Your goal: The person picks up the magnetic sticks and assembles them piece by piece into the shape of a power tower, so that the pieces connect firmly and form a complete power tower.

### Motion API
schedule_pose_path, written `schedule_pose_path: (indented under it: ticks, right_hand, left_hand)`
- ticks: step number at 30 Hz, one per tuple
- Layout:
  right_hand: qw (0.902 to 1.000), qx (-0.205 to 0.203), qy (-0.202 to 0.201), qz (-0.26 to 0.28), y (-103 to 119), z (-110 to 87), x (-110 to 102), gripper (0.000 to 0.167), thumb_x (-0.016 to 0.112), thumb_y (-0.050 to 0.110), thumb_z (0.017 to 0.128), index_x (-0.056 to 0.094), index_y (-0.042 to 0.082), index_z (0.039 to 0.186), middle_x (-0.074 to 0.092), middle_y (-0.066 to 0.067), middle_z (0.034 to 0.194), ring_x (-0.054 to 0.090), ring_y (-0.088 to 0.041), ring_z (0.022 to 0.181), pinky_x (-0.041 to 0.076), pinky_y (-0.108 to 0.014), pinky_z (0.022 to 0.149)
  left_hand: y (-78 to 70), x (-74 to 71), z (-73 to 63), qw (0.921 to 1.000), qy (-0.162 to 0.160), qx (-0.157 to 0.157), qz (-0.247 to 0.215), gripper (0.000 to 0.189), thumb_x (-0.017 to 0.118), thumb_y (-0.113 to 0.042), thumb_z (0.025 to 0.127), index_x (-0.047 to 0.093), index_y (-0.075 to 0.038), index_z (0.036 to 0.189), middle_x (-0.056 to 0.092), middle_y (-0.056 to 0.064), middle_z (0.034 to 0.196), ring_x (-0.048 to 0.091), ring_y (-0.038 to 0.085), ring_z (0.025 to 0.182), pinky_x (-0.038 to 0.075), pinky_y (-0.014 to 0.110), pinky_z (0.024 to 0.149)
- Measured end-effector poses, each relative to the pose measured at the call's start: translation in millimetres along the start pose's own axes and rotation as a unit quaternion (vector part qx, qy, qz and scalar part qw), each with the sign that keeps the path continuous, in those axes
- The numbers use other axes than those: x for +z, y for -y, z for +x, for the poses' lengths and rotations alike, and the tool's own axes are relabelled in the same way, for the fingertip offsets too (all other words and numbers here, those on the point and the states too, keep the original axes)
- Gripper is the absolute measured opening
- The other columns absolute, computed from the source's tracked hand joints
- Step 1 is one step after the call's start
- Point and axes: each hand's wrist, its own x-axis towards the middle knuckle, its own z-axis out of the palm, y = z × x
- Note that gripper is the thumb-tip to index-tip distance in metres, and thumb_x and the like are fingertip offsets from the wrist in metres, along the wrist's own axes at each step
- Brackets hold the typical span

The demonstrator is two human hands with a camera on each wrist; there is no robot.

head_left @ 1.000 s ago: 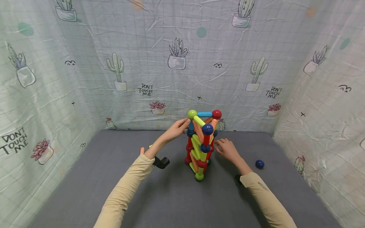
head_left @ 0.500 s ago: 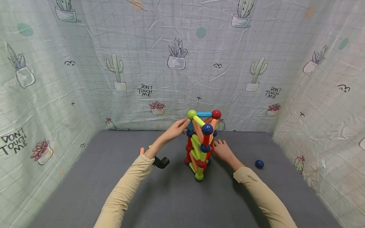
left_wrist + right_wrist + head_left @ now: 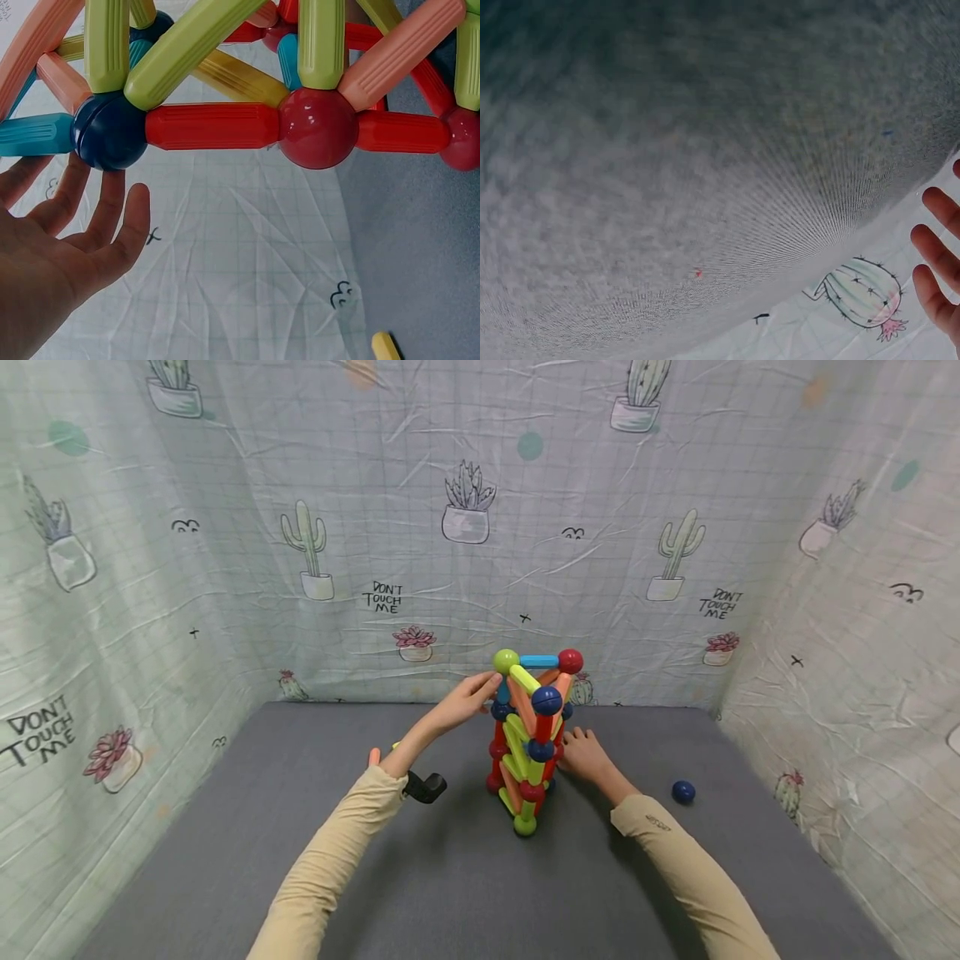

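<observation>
A tall tower [image 3: 543, 727] of coloured magnetic rods and balls stands upright on the grey table. My left hand [image 3: 459, 703] is at its upper left side, just below the lime ball [image 3: 506, 661]. In the left wrist view, the spread, slightly bent fingers of that hand rest against a dark blue ball [image 3: 111, 133] and a light blue rod [image 3: 36, 134]. To the right of the tower, lower down, my right hand [image 3: 588, 757] has its fingertips at the tower's side. Its loosely bent fingers [image 3: 934, 251] show in the right wrist view with nothing between them.
A loose dark blue ball [image 3: 683, 792] lies on the table [image 3: 465, 885] at the right. Left of the tower are a black curved piece [image 3: 426, 788] and an orange rod [image 3: 374, 757], partly behind my left forearm. A cactus-print sheet [image 3: 360, 460] encloses the back and sides.
My right hand has shifted left and a little down, up to the tower's right side, then held there. My left hand and the tower have stayed in place.
</observation>
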Motion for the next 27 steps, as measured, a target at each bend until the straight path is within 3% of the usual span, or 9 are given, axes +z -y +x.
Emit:
schedule_pose_path:
  ticks: [3,7,12,17,22,25,27]
  right_hand:
    - [0.9998,0.008,0.017,0.003,-2,-0.3,-2,0.020,0.062,0.026,0.079,0.065,0.007,0.083,0.057,-0.010,0.084,0.048,-0.027,0.076,0.039,-0.039,0.064]
    - [0.9990,0.027,0.031,0.019,-10,-5.9,-9,0.019,0.063,0.023,0.079,0.062,0.011,0.093,0.055,-0.010,0.083,0.047,-0.028,0.076,0.039,-0.041,0.065]
    - [0.9939,0.096,0.003,0.054,-32,-16.4,-33,0.020,0.067,0.022,0.078,0.064,0.015,0.096,0.056,-0.010,0.085,0.047,-0.030,0.078,0.039,-0.043,0.063]
    - [0.9804,0.155,-0.090,0.081,-61,-22.3,-80,0.023,0.068,0.020,0.077,0.065,0.013,0.099,0.057,-0.014,0.090,0.048,-0.034,0.079,0.038,-0.047,0.064]
    - [0.9589,0.135,-0.223,0.112,-76,-17.1,-143,0.027,0.070,0.015,0.075,0.065,0.011,0.102,0.058,-0.016,0.093,0.047,-0.035,0.082,0.038,-0.049,0.068]
    - [0.9431,0.100,-0.285,0.138,-76,-11.4,-177,0.030,0.073,0.009,0.071,0.066,0.010,0.100,0.058,-0.017,0.093,0.046,-0.035,0.085,0.037,-0.049,0.072]
    - [0.9335,0.071,-0.314,0.157,-72,-7.7,-195,0.032,0.074,0.006,0.068,0.067,0.010,0.099,0.058,-0.017,0.094,0.045,-0.035,0.086,0.037,-0.048,0.073]
  left_hand:
    - [-0.4,-0.5,0.1,1.0000,-0.001,0.002,0.007,0.073,0.031,-0.059,0.087,0.031,-0.007,0.138,0.042,0.017,0.130,0.045,0.028,0.111,0.044,0.045,0.088]
    - [-1.3,-0.4,-0.7,0.9999,-0.004,0.000,0.012,0.063,0.030,-0.050,0.092,0.031,-0.006,0.138,0.042,0.018,0.131,0.045,0.030,0.112,0.044,0.045,0.088]
    - [-0.9,2.1,-3.2,0.9998,-0.010,0.004,0.019,0.054,0.029,-0.040,0.096,0.031,-0.006,0.138,0.040,0.019,0.133,0.045,0.033,0.116,0.043,0.047,0.089]
    - [-3.7,6.0,-8.4,0.9983,-0.042,0.022,0.033,0.051,0.031,-0.042,0.095,0.041,-0.007,0.131,0.050,0.017,0.120,0.052,0.029,0.106,0.048,0.036,0.080]
    - [-12.0,8.4,-13.7,0.9919,-0.115,0.042,0.034,0.039,0.037,-0.027,0.096,0.046,-0.004,0.125,0.052,0.019,0.119,0.055,0.031,0.102,0.049,0.035,0.076]
    - [-14.4,12.9,-13.0,0.9784,-0.180,0.090,0.047,0.033,0.045,-0.018,0.094,0.049,-0.001,0.122,0.053,0.021,0.115,0.056,0.032,0.097,0.049,0.037,0.074]
    - [-18.8,17.9,-13.0,0.9624,-0.226,0.135,0.066,0.033,0.051,-0.013,0.090,0.049,-0.001,0.120,0.053,0.021,0.112,0.055,0.031,0.094,0.048,0.038,0.073]
